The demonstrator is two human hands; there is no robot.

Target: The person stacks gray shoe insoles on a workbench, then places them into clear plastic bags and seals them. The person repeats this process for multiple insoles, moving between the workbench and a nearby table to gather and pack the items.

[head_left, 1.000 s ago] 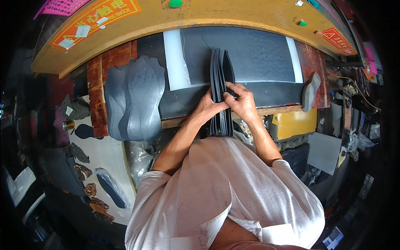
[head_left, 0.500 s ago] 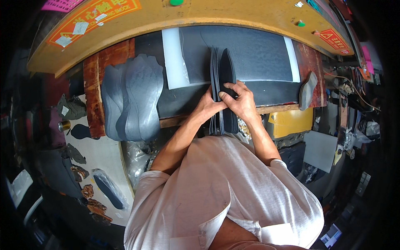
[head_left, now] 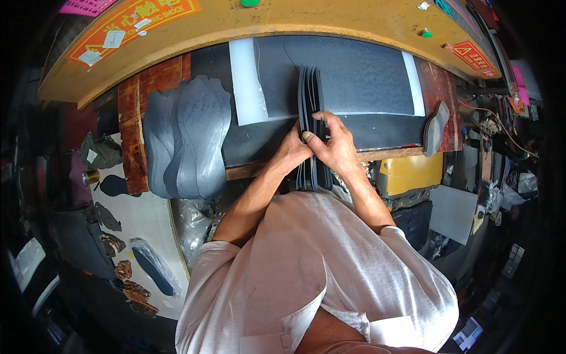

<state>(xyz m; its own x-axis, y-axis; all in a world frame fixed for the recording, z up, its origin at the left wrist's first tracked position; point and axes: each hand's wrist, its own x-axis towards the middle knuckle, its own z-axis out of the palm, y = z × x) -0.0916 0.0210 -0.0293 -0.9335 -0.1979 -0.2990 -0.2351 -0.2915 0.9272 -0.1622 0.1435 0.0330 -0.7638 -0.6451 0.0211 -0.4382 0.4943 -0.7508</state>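
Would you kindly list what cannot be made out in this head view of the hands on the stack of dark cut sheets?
- Head view: the lower end of the stack of dark cut sheets is hidden behind both hands and the white shirt.
- Left hand: fingertips hidden behind the stack.
- Right hand: palm side hidden.
- Sheet count: edges too thin to tell.

Grey sole cut-outs (head_left: 188, 138) stacked at nine o'clock. Yellow machine frame (head_left: 330, 20) at twelve. Yellow box (head_left: 411, 173) at three.

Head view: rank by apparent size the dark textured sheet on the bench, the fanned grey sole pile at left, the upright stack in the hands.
1. Dark textured sheet, largest.
2. Fanned grey sole pile.
3. Upright stack, seen edge-on and partly hidden by left hand and right hand, so its true size is unsure.
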